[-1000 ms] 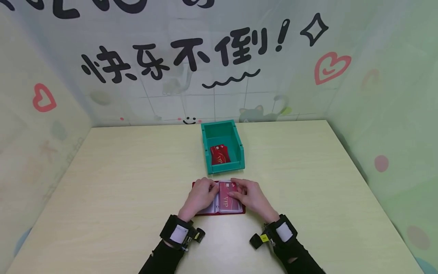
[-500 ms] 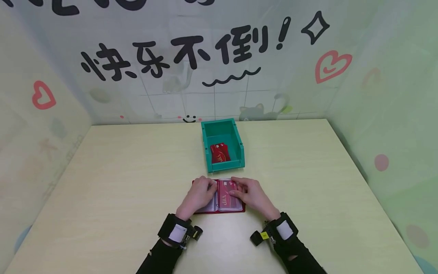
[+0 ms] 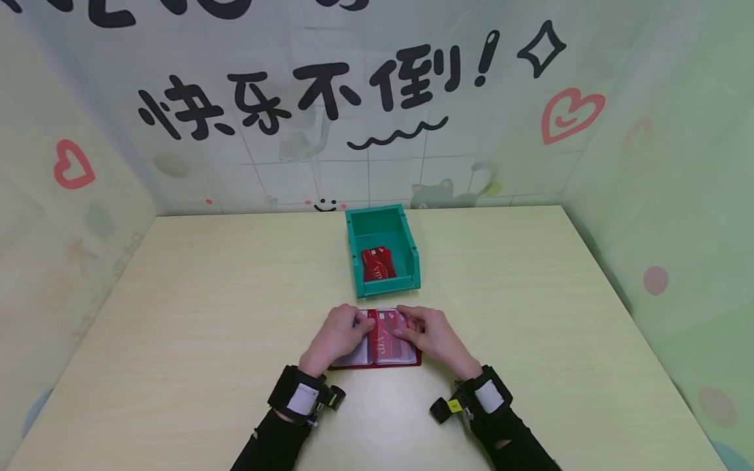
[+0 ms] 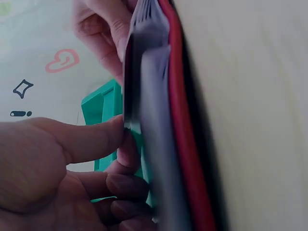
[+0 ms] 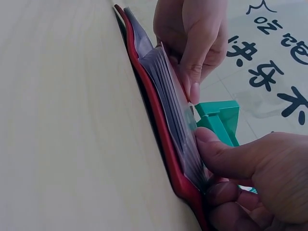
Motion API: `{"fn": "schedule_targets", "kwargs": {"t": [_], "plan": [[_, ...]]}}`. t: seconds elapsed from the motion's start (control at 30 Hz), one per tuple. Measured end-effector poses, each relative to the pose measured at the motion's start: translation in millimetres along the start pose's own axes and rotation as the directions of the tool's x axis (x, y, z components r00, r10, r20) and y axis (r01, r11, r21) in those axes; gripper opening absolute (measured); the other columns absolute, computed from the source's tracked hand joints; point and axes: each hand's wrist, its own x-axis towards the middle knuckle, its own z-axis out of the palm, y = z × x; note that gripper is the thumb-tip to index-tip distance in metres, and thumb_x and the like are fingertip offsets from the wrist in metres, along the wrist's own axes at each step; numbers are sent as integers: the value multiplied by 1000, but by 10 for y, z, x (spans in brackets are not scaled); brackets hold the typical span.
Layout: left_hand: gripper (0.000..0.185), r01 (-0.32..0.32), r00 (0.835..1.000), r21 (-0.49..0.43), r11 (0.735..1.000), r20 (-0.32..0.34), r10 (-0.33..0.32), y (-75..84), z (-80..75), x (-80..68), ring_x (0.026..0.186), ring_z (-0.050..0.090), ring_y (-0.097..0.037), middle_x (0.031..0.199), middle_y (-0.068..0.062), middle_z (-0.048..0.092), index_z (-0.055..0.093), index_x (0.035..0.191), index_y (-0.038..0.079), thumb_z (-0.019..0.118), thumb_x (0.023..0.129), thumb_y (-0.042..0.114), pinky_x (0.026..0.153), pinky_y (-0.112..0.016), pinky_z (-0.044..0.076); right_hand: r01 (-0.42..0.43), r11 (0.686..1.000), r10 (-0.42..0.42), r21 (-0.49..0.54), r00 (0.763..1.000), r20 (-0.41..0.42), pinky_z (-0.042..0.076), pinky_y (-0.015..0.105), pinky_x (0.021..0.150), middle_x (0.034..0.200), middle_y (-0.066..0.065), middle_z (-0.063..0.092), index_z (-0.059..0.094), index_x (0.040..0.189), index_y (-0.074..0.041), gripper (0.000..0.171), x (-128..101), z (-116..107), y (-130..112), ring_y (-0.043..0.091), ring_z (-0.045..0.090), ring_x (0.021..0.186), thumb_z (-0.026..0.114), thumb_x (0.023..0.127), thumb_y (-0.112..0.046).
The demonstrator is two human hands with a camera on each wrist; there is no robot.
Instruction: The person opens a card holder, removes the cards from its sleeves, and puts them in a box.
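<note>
A red card holder [image 3: 377, 362] [image 4: 180, 144] [image 5: 153, 113] lies open on the table near the front edge, its clear sleeves fanned up. My left hand [image 3: 343, 329] [image 4: 122, 144] curls over the left pages, with the thumb tip against a sleeve edge. My right hand [image 3: 423, 332] [image 5: 211, 163] holds the right side, its thumb pressing on the sleeve stack and its fingers curled at the holder's edge. A red VIP card [image 3: 385, 339] shows on the right page between the hands. Just beyond stands a green bin [image 3: 412, 261] [image 5: 219, 118] with red VIP cards [image 3: 377, 263] inside.
The pale wooden table [image 3: 206, 314] is walled in by decorated panels at the back and on both sides. The bin stands in the middle, about a hand's width beyond the holder. Black wrist straps with cameras sit on both forearms.
The red card on the right page has shifted slightly left toward the holder's spine. Both hands stay on the holder, and the left hand has edged a little left.
</note>
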Motion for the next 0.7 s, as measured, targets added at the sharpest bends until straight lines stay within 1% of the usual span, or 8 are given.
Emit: {"fn": "schedule_targets", "kwargs": {"t": [0.07,0.2,0.3,0.4,0.47,0.57,0.63,0.7], "plan": [[20,34,999,-15,999,10,-34,-1,-37,-12,81,53,-18,88,-9,60,69,94,3,65,98,22,63,-25,42,2,1000,-2,-4,1000,-2,33,18,57,77,1,51,61,137,-4,51,-5,1,2,13,47,73,76,90,-17],[20,85,996,-23,996,19,-84,5,-114,-29,78,55,-18,89,-9,64,66,96,3,67,97,23,62,-25,45,0,1000,0,-2,1000,2,34,18,58,80,2,53,61,137,-4,51,-14,2,-4,13,48,76,75,90,-17],[20,108,994,-42,993,13,-107,6,-166,-30,76,60,-17,88,-10,68,67,98,2,68,96,22,64,-26,51,-9,1000,9,5,1000,11,35,18,59,84,2,55,60,138,-4,51,-12,3,-11,13,48,79,75,90,-17],[21,120,993,-107,987,16,-119,-5,-198,-17,69,66,-15,86,-10,72,68,102,-1,69,96,20,65,-27,57,-15,1000,15,5,1000,12,35,18,59,84,2,56,60,138,-4,52,-8,6,-14,14,48,79,75,90,-17],[23,129,992,-174,976,25,-127,-17,-203,-2,64,68,-14,87,-12,74,67,108,-2,69,95,17,66,-27,59,-19,1000,18,6,1000,14,34,18,59,83,2,55,60,138,-5,52,-7,6,-15,14,47,78,75,90,-17],[32,135,991,-252,958,35,-130,-46,-196,27,60,69,-13,90,-14,76,64,120,-4,70,95,15,64,-27,60,-27,1000,27,8,1000,15,35,18,59,83,2,54,60,139,-5,52,-10,7,-17,14,48,79,75,90,-17],[39,138,990,-284,949,43,-131,-56,-190,38,60,69,-13,92,-15,77,62,126,-3,72,93,16,63,-28,60,-35,999,34,16,999,19,35,18,59,84,2,54,59,139,-6,52,-12,6,-19,14,48,80,75,90,-17],[41,126,992,-286,950,50,-116,-68,-186,42,60,69,-14,91,-15,76,60,128,-2,72,93,16,63,-28,60,-41,999,40,24,999,19,36,18,60,86,1,56,60,139,-6,52,-14,5,-25,14,49,82,75,90,-17]]}}
